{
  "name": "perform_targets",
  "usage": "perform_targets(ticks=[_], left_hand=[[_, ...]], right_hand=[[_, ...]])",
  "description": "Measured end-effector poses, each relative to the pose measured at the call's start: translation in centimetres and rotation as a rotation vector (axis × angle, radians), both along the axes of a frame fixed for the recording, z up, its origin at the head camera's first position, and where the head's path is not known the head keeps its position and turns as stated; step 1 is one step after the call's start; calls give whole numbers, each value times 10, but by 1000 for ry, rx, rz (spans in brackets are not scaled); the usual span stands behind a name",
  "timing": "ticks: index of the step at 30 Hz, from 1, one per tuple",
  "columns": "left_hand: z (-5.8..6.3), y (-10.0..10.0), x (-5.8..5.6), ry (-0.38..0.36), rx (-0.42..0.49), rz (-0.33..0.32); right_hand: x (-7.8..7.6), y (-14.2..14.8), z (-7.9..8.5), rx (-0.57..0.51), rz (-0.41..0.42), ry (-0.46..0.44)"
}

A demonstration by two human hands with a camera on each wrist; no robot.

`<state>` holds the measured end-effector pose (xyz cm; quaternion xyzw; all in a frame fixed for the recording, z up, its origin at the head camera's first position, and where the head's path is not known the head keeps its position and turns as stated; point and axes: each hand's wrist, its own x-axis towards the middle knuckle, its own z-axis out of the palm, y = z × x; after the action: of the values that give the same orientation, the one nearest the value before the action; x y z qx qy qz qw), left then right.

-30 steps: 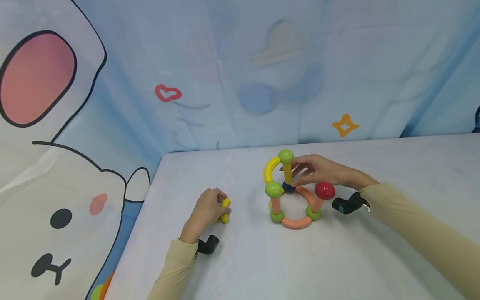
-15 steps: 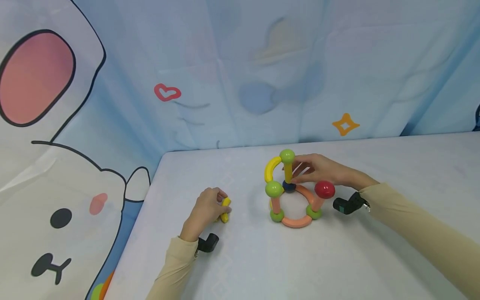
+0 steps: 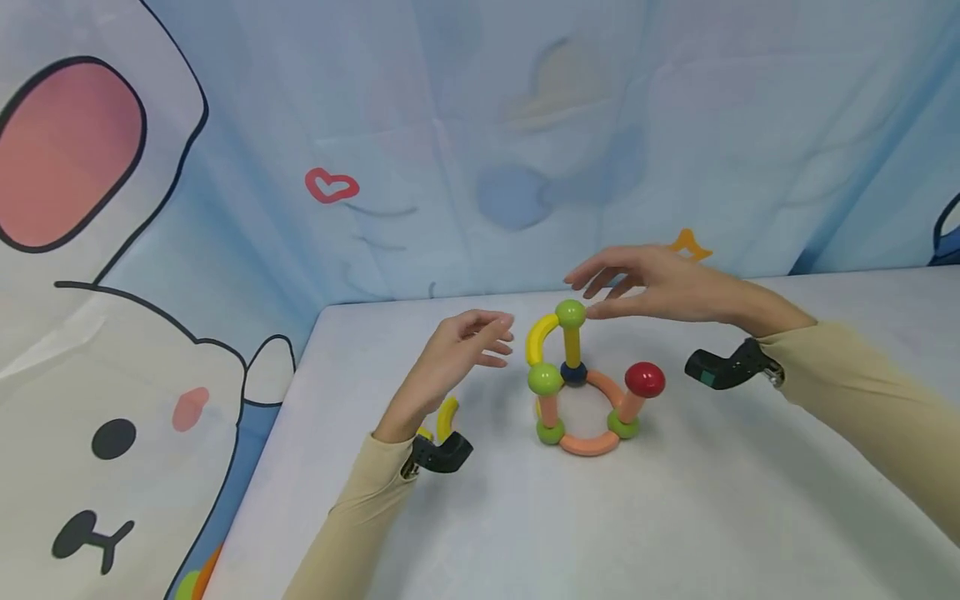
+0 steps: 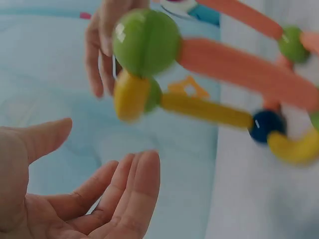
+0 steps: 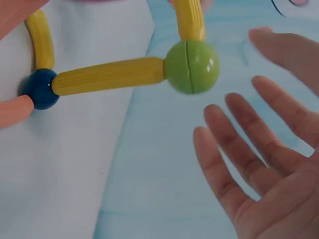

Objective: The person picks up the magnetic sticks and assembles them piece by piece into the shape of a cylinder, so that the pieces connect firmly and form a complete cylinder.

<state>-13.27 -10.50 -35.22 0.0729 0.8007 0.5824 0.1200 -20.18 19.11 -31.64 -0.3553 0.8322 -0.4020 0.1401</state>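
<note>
The building toy, a frame of balls and rods (image 3: pixel 603 385), stands on the surface (image 3: pixel 712 500), right of centre. Its base ring links a dark blue ball (image 3: pixel 573 373) and two green balls by curved rods, and three posts rise from it. A yellow arched rod (image 3: pixel 537 340) joins the green top ball (image 3: pixel 571 313) of the yellow post to the nearer green top ball (image 3: pixel 544 378), while the red ball (image 3: pixel 645 380) has no rod joining it to either. Both hands are unclasped and hold nothing: the left hand (image 3: pixel 453 358) is raised left of the frame, thumb spread from the fingers, and the right hand (image 3: pixel 663 283) hovers just beside the far top ball, its fingers extended and apart from it in the right wrist view. A loose yellow curved rod (image 3: pixel 447 418) lies by the left wrist; whether the yellow bit next to it is a separate piece, I cannot tell. The step in hand looks like closing the upper ring, with one arch in place. The next move would seem to call for steadying the frame, then picking up a loose rod to bridge towards the red ball.
</note>
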Motion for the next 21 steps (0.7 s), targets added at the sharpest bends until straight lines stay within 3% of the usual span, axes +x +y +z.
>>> perform_targets(ticks=[3, 9, 21], left_hand=[[6, 13, -10, -73, 83, -46], [4, 26, -17, -146, 82, -52], [3, 29, -16, -167, 92, -53]], right_hand=[[2, -13, 4, 47, 57, 66], [2, -28, 1, 102, 85, 110], [0, -28, 3, 106, 110, 124]])
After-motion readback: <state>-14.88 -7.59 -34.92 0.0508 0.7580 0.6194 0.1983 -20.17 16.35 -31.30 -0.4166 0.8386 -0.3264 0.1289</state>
